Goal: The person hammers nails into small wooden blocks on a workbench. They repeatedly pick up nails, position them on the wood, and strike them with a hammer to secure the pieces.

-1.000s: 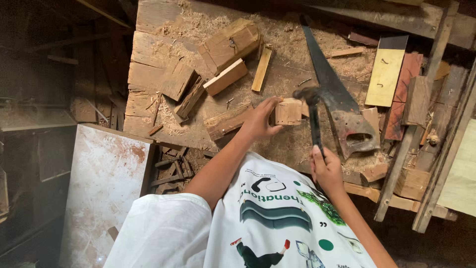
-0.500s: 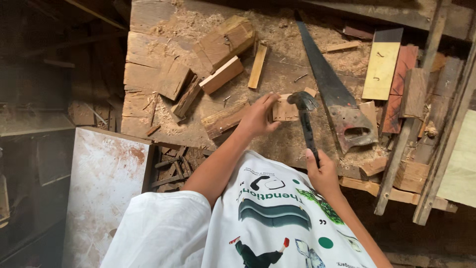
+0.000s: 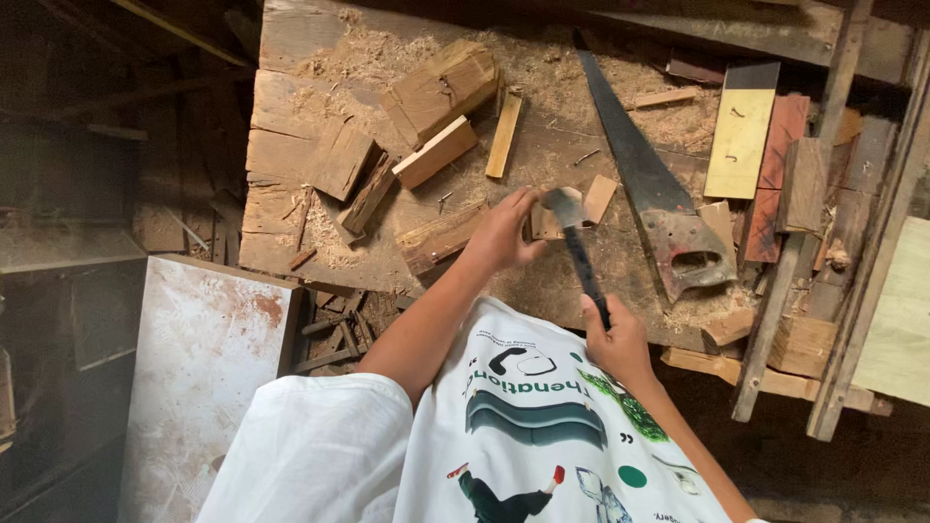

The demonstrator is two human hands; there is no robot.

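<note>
Right hand (image 3: 615, 334) clamped on the end of the hammer (image 3: 573, 242) handle, head over the small wood block (image 3: 547, 223). Left hand (image 3: 504, 232) pinching that block on the workbench (image 3: 291, 174). Block likely light, stiff, apt to skid; best gripped by the sides, fingers clear. Handsaw (image 3: 649, 194) just right; offcuts (image 3: 436, 153), shavings beyond.
</note>
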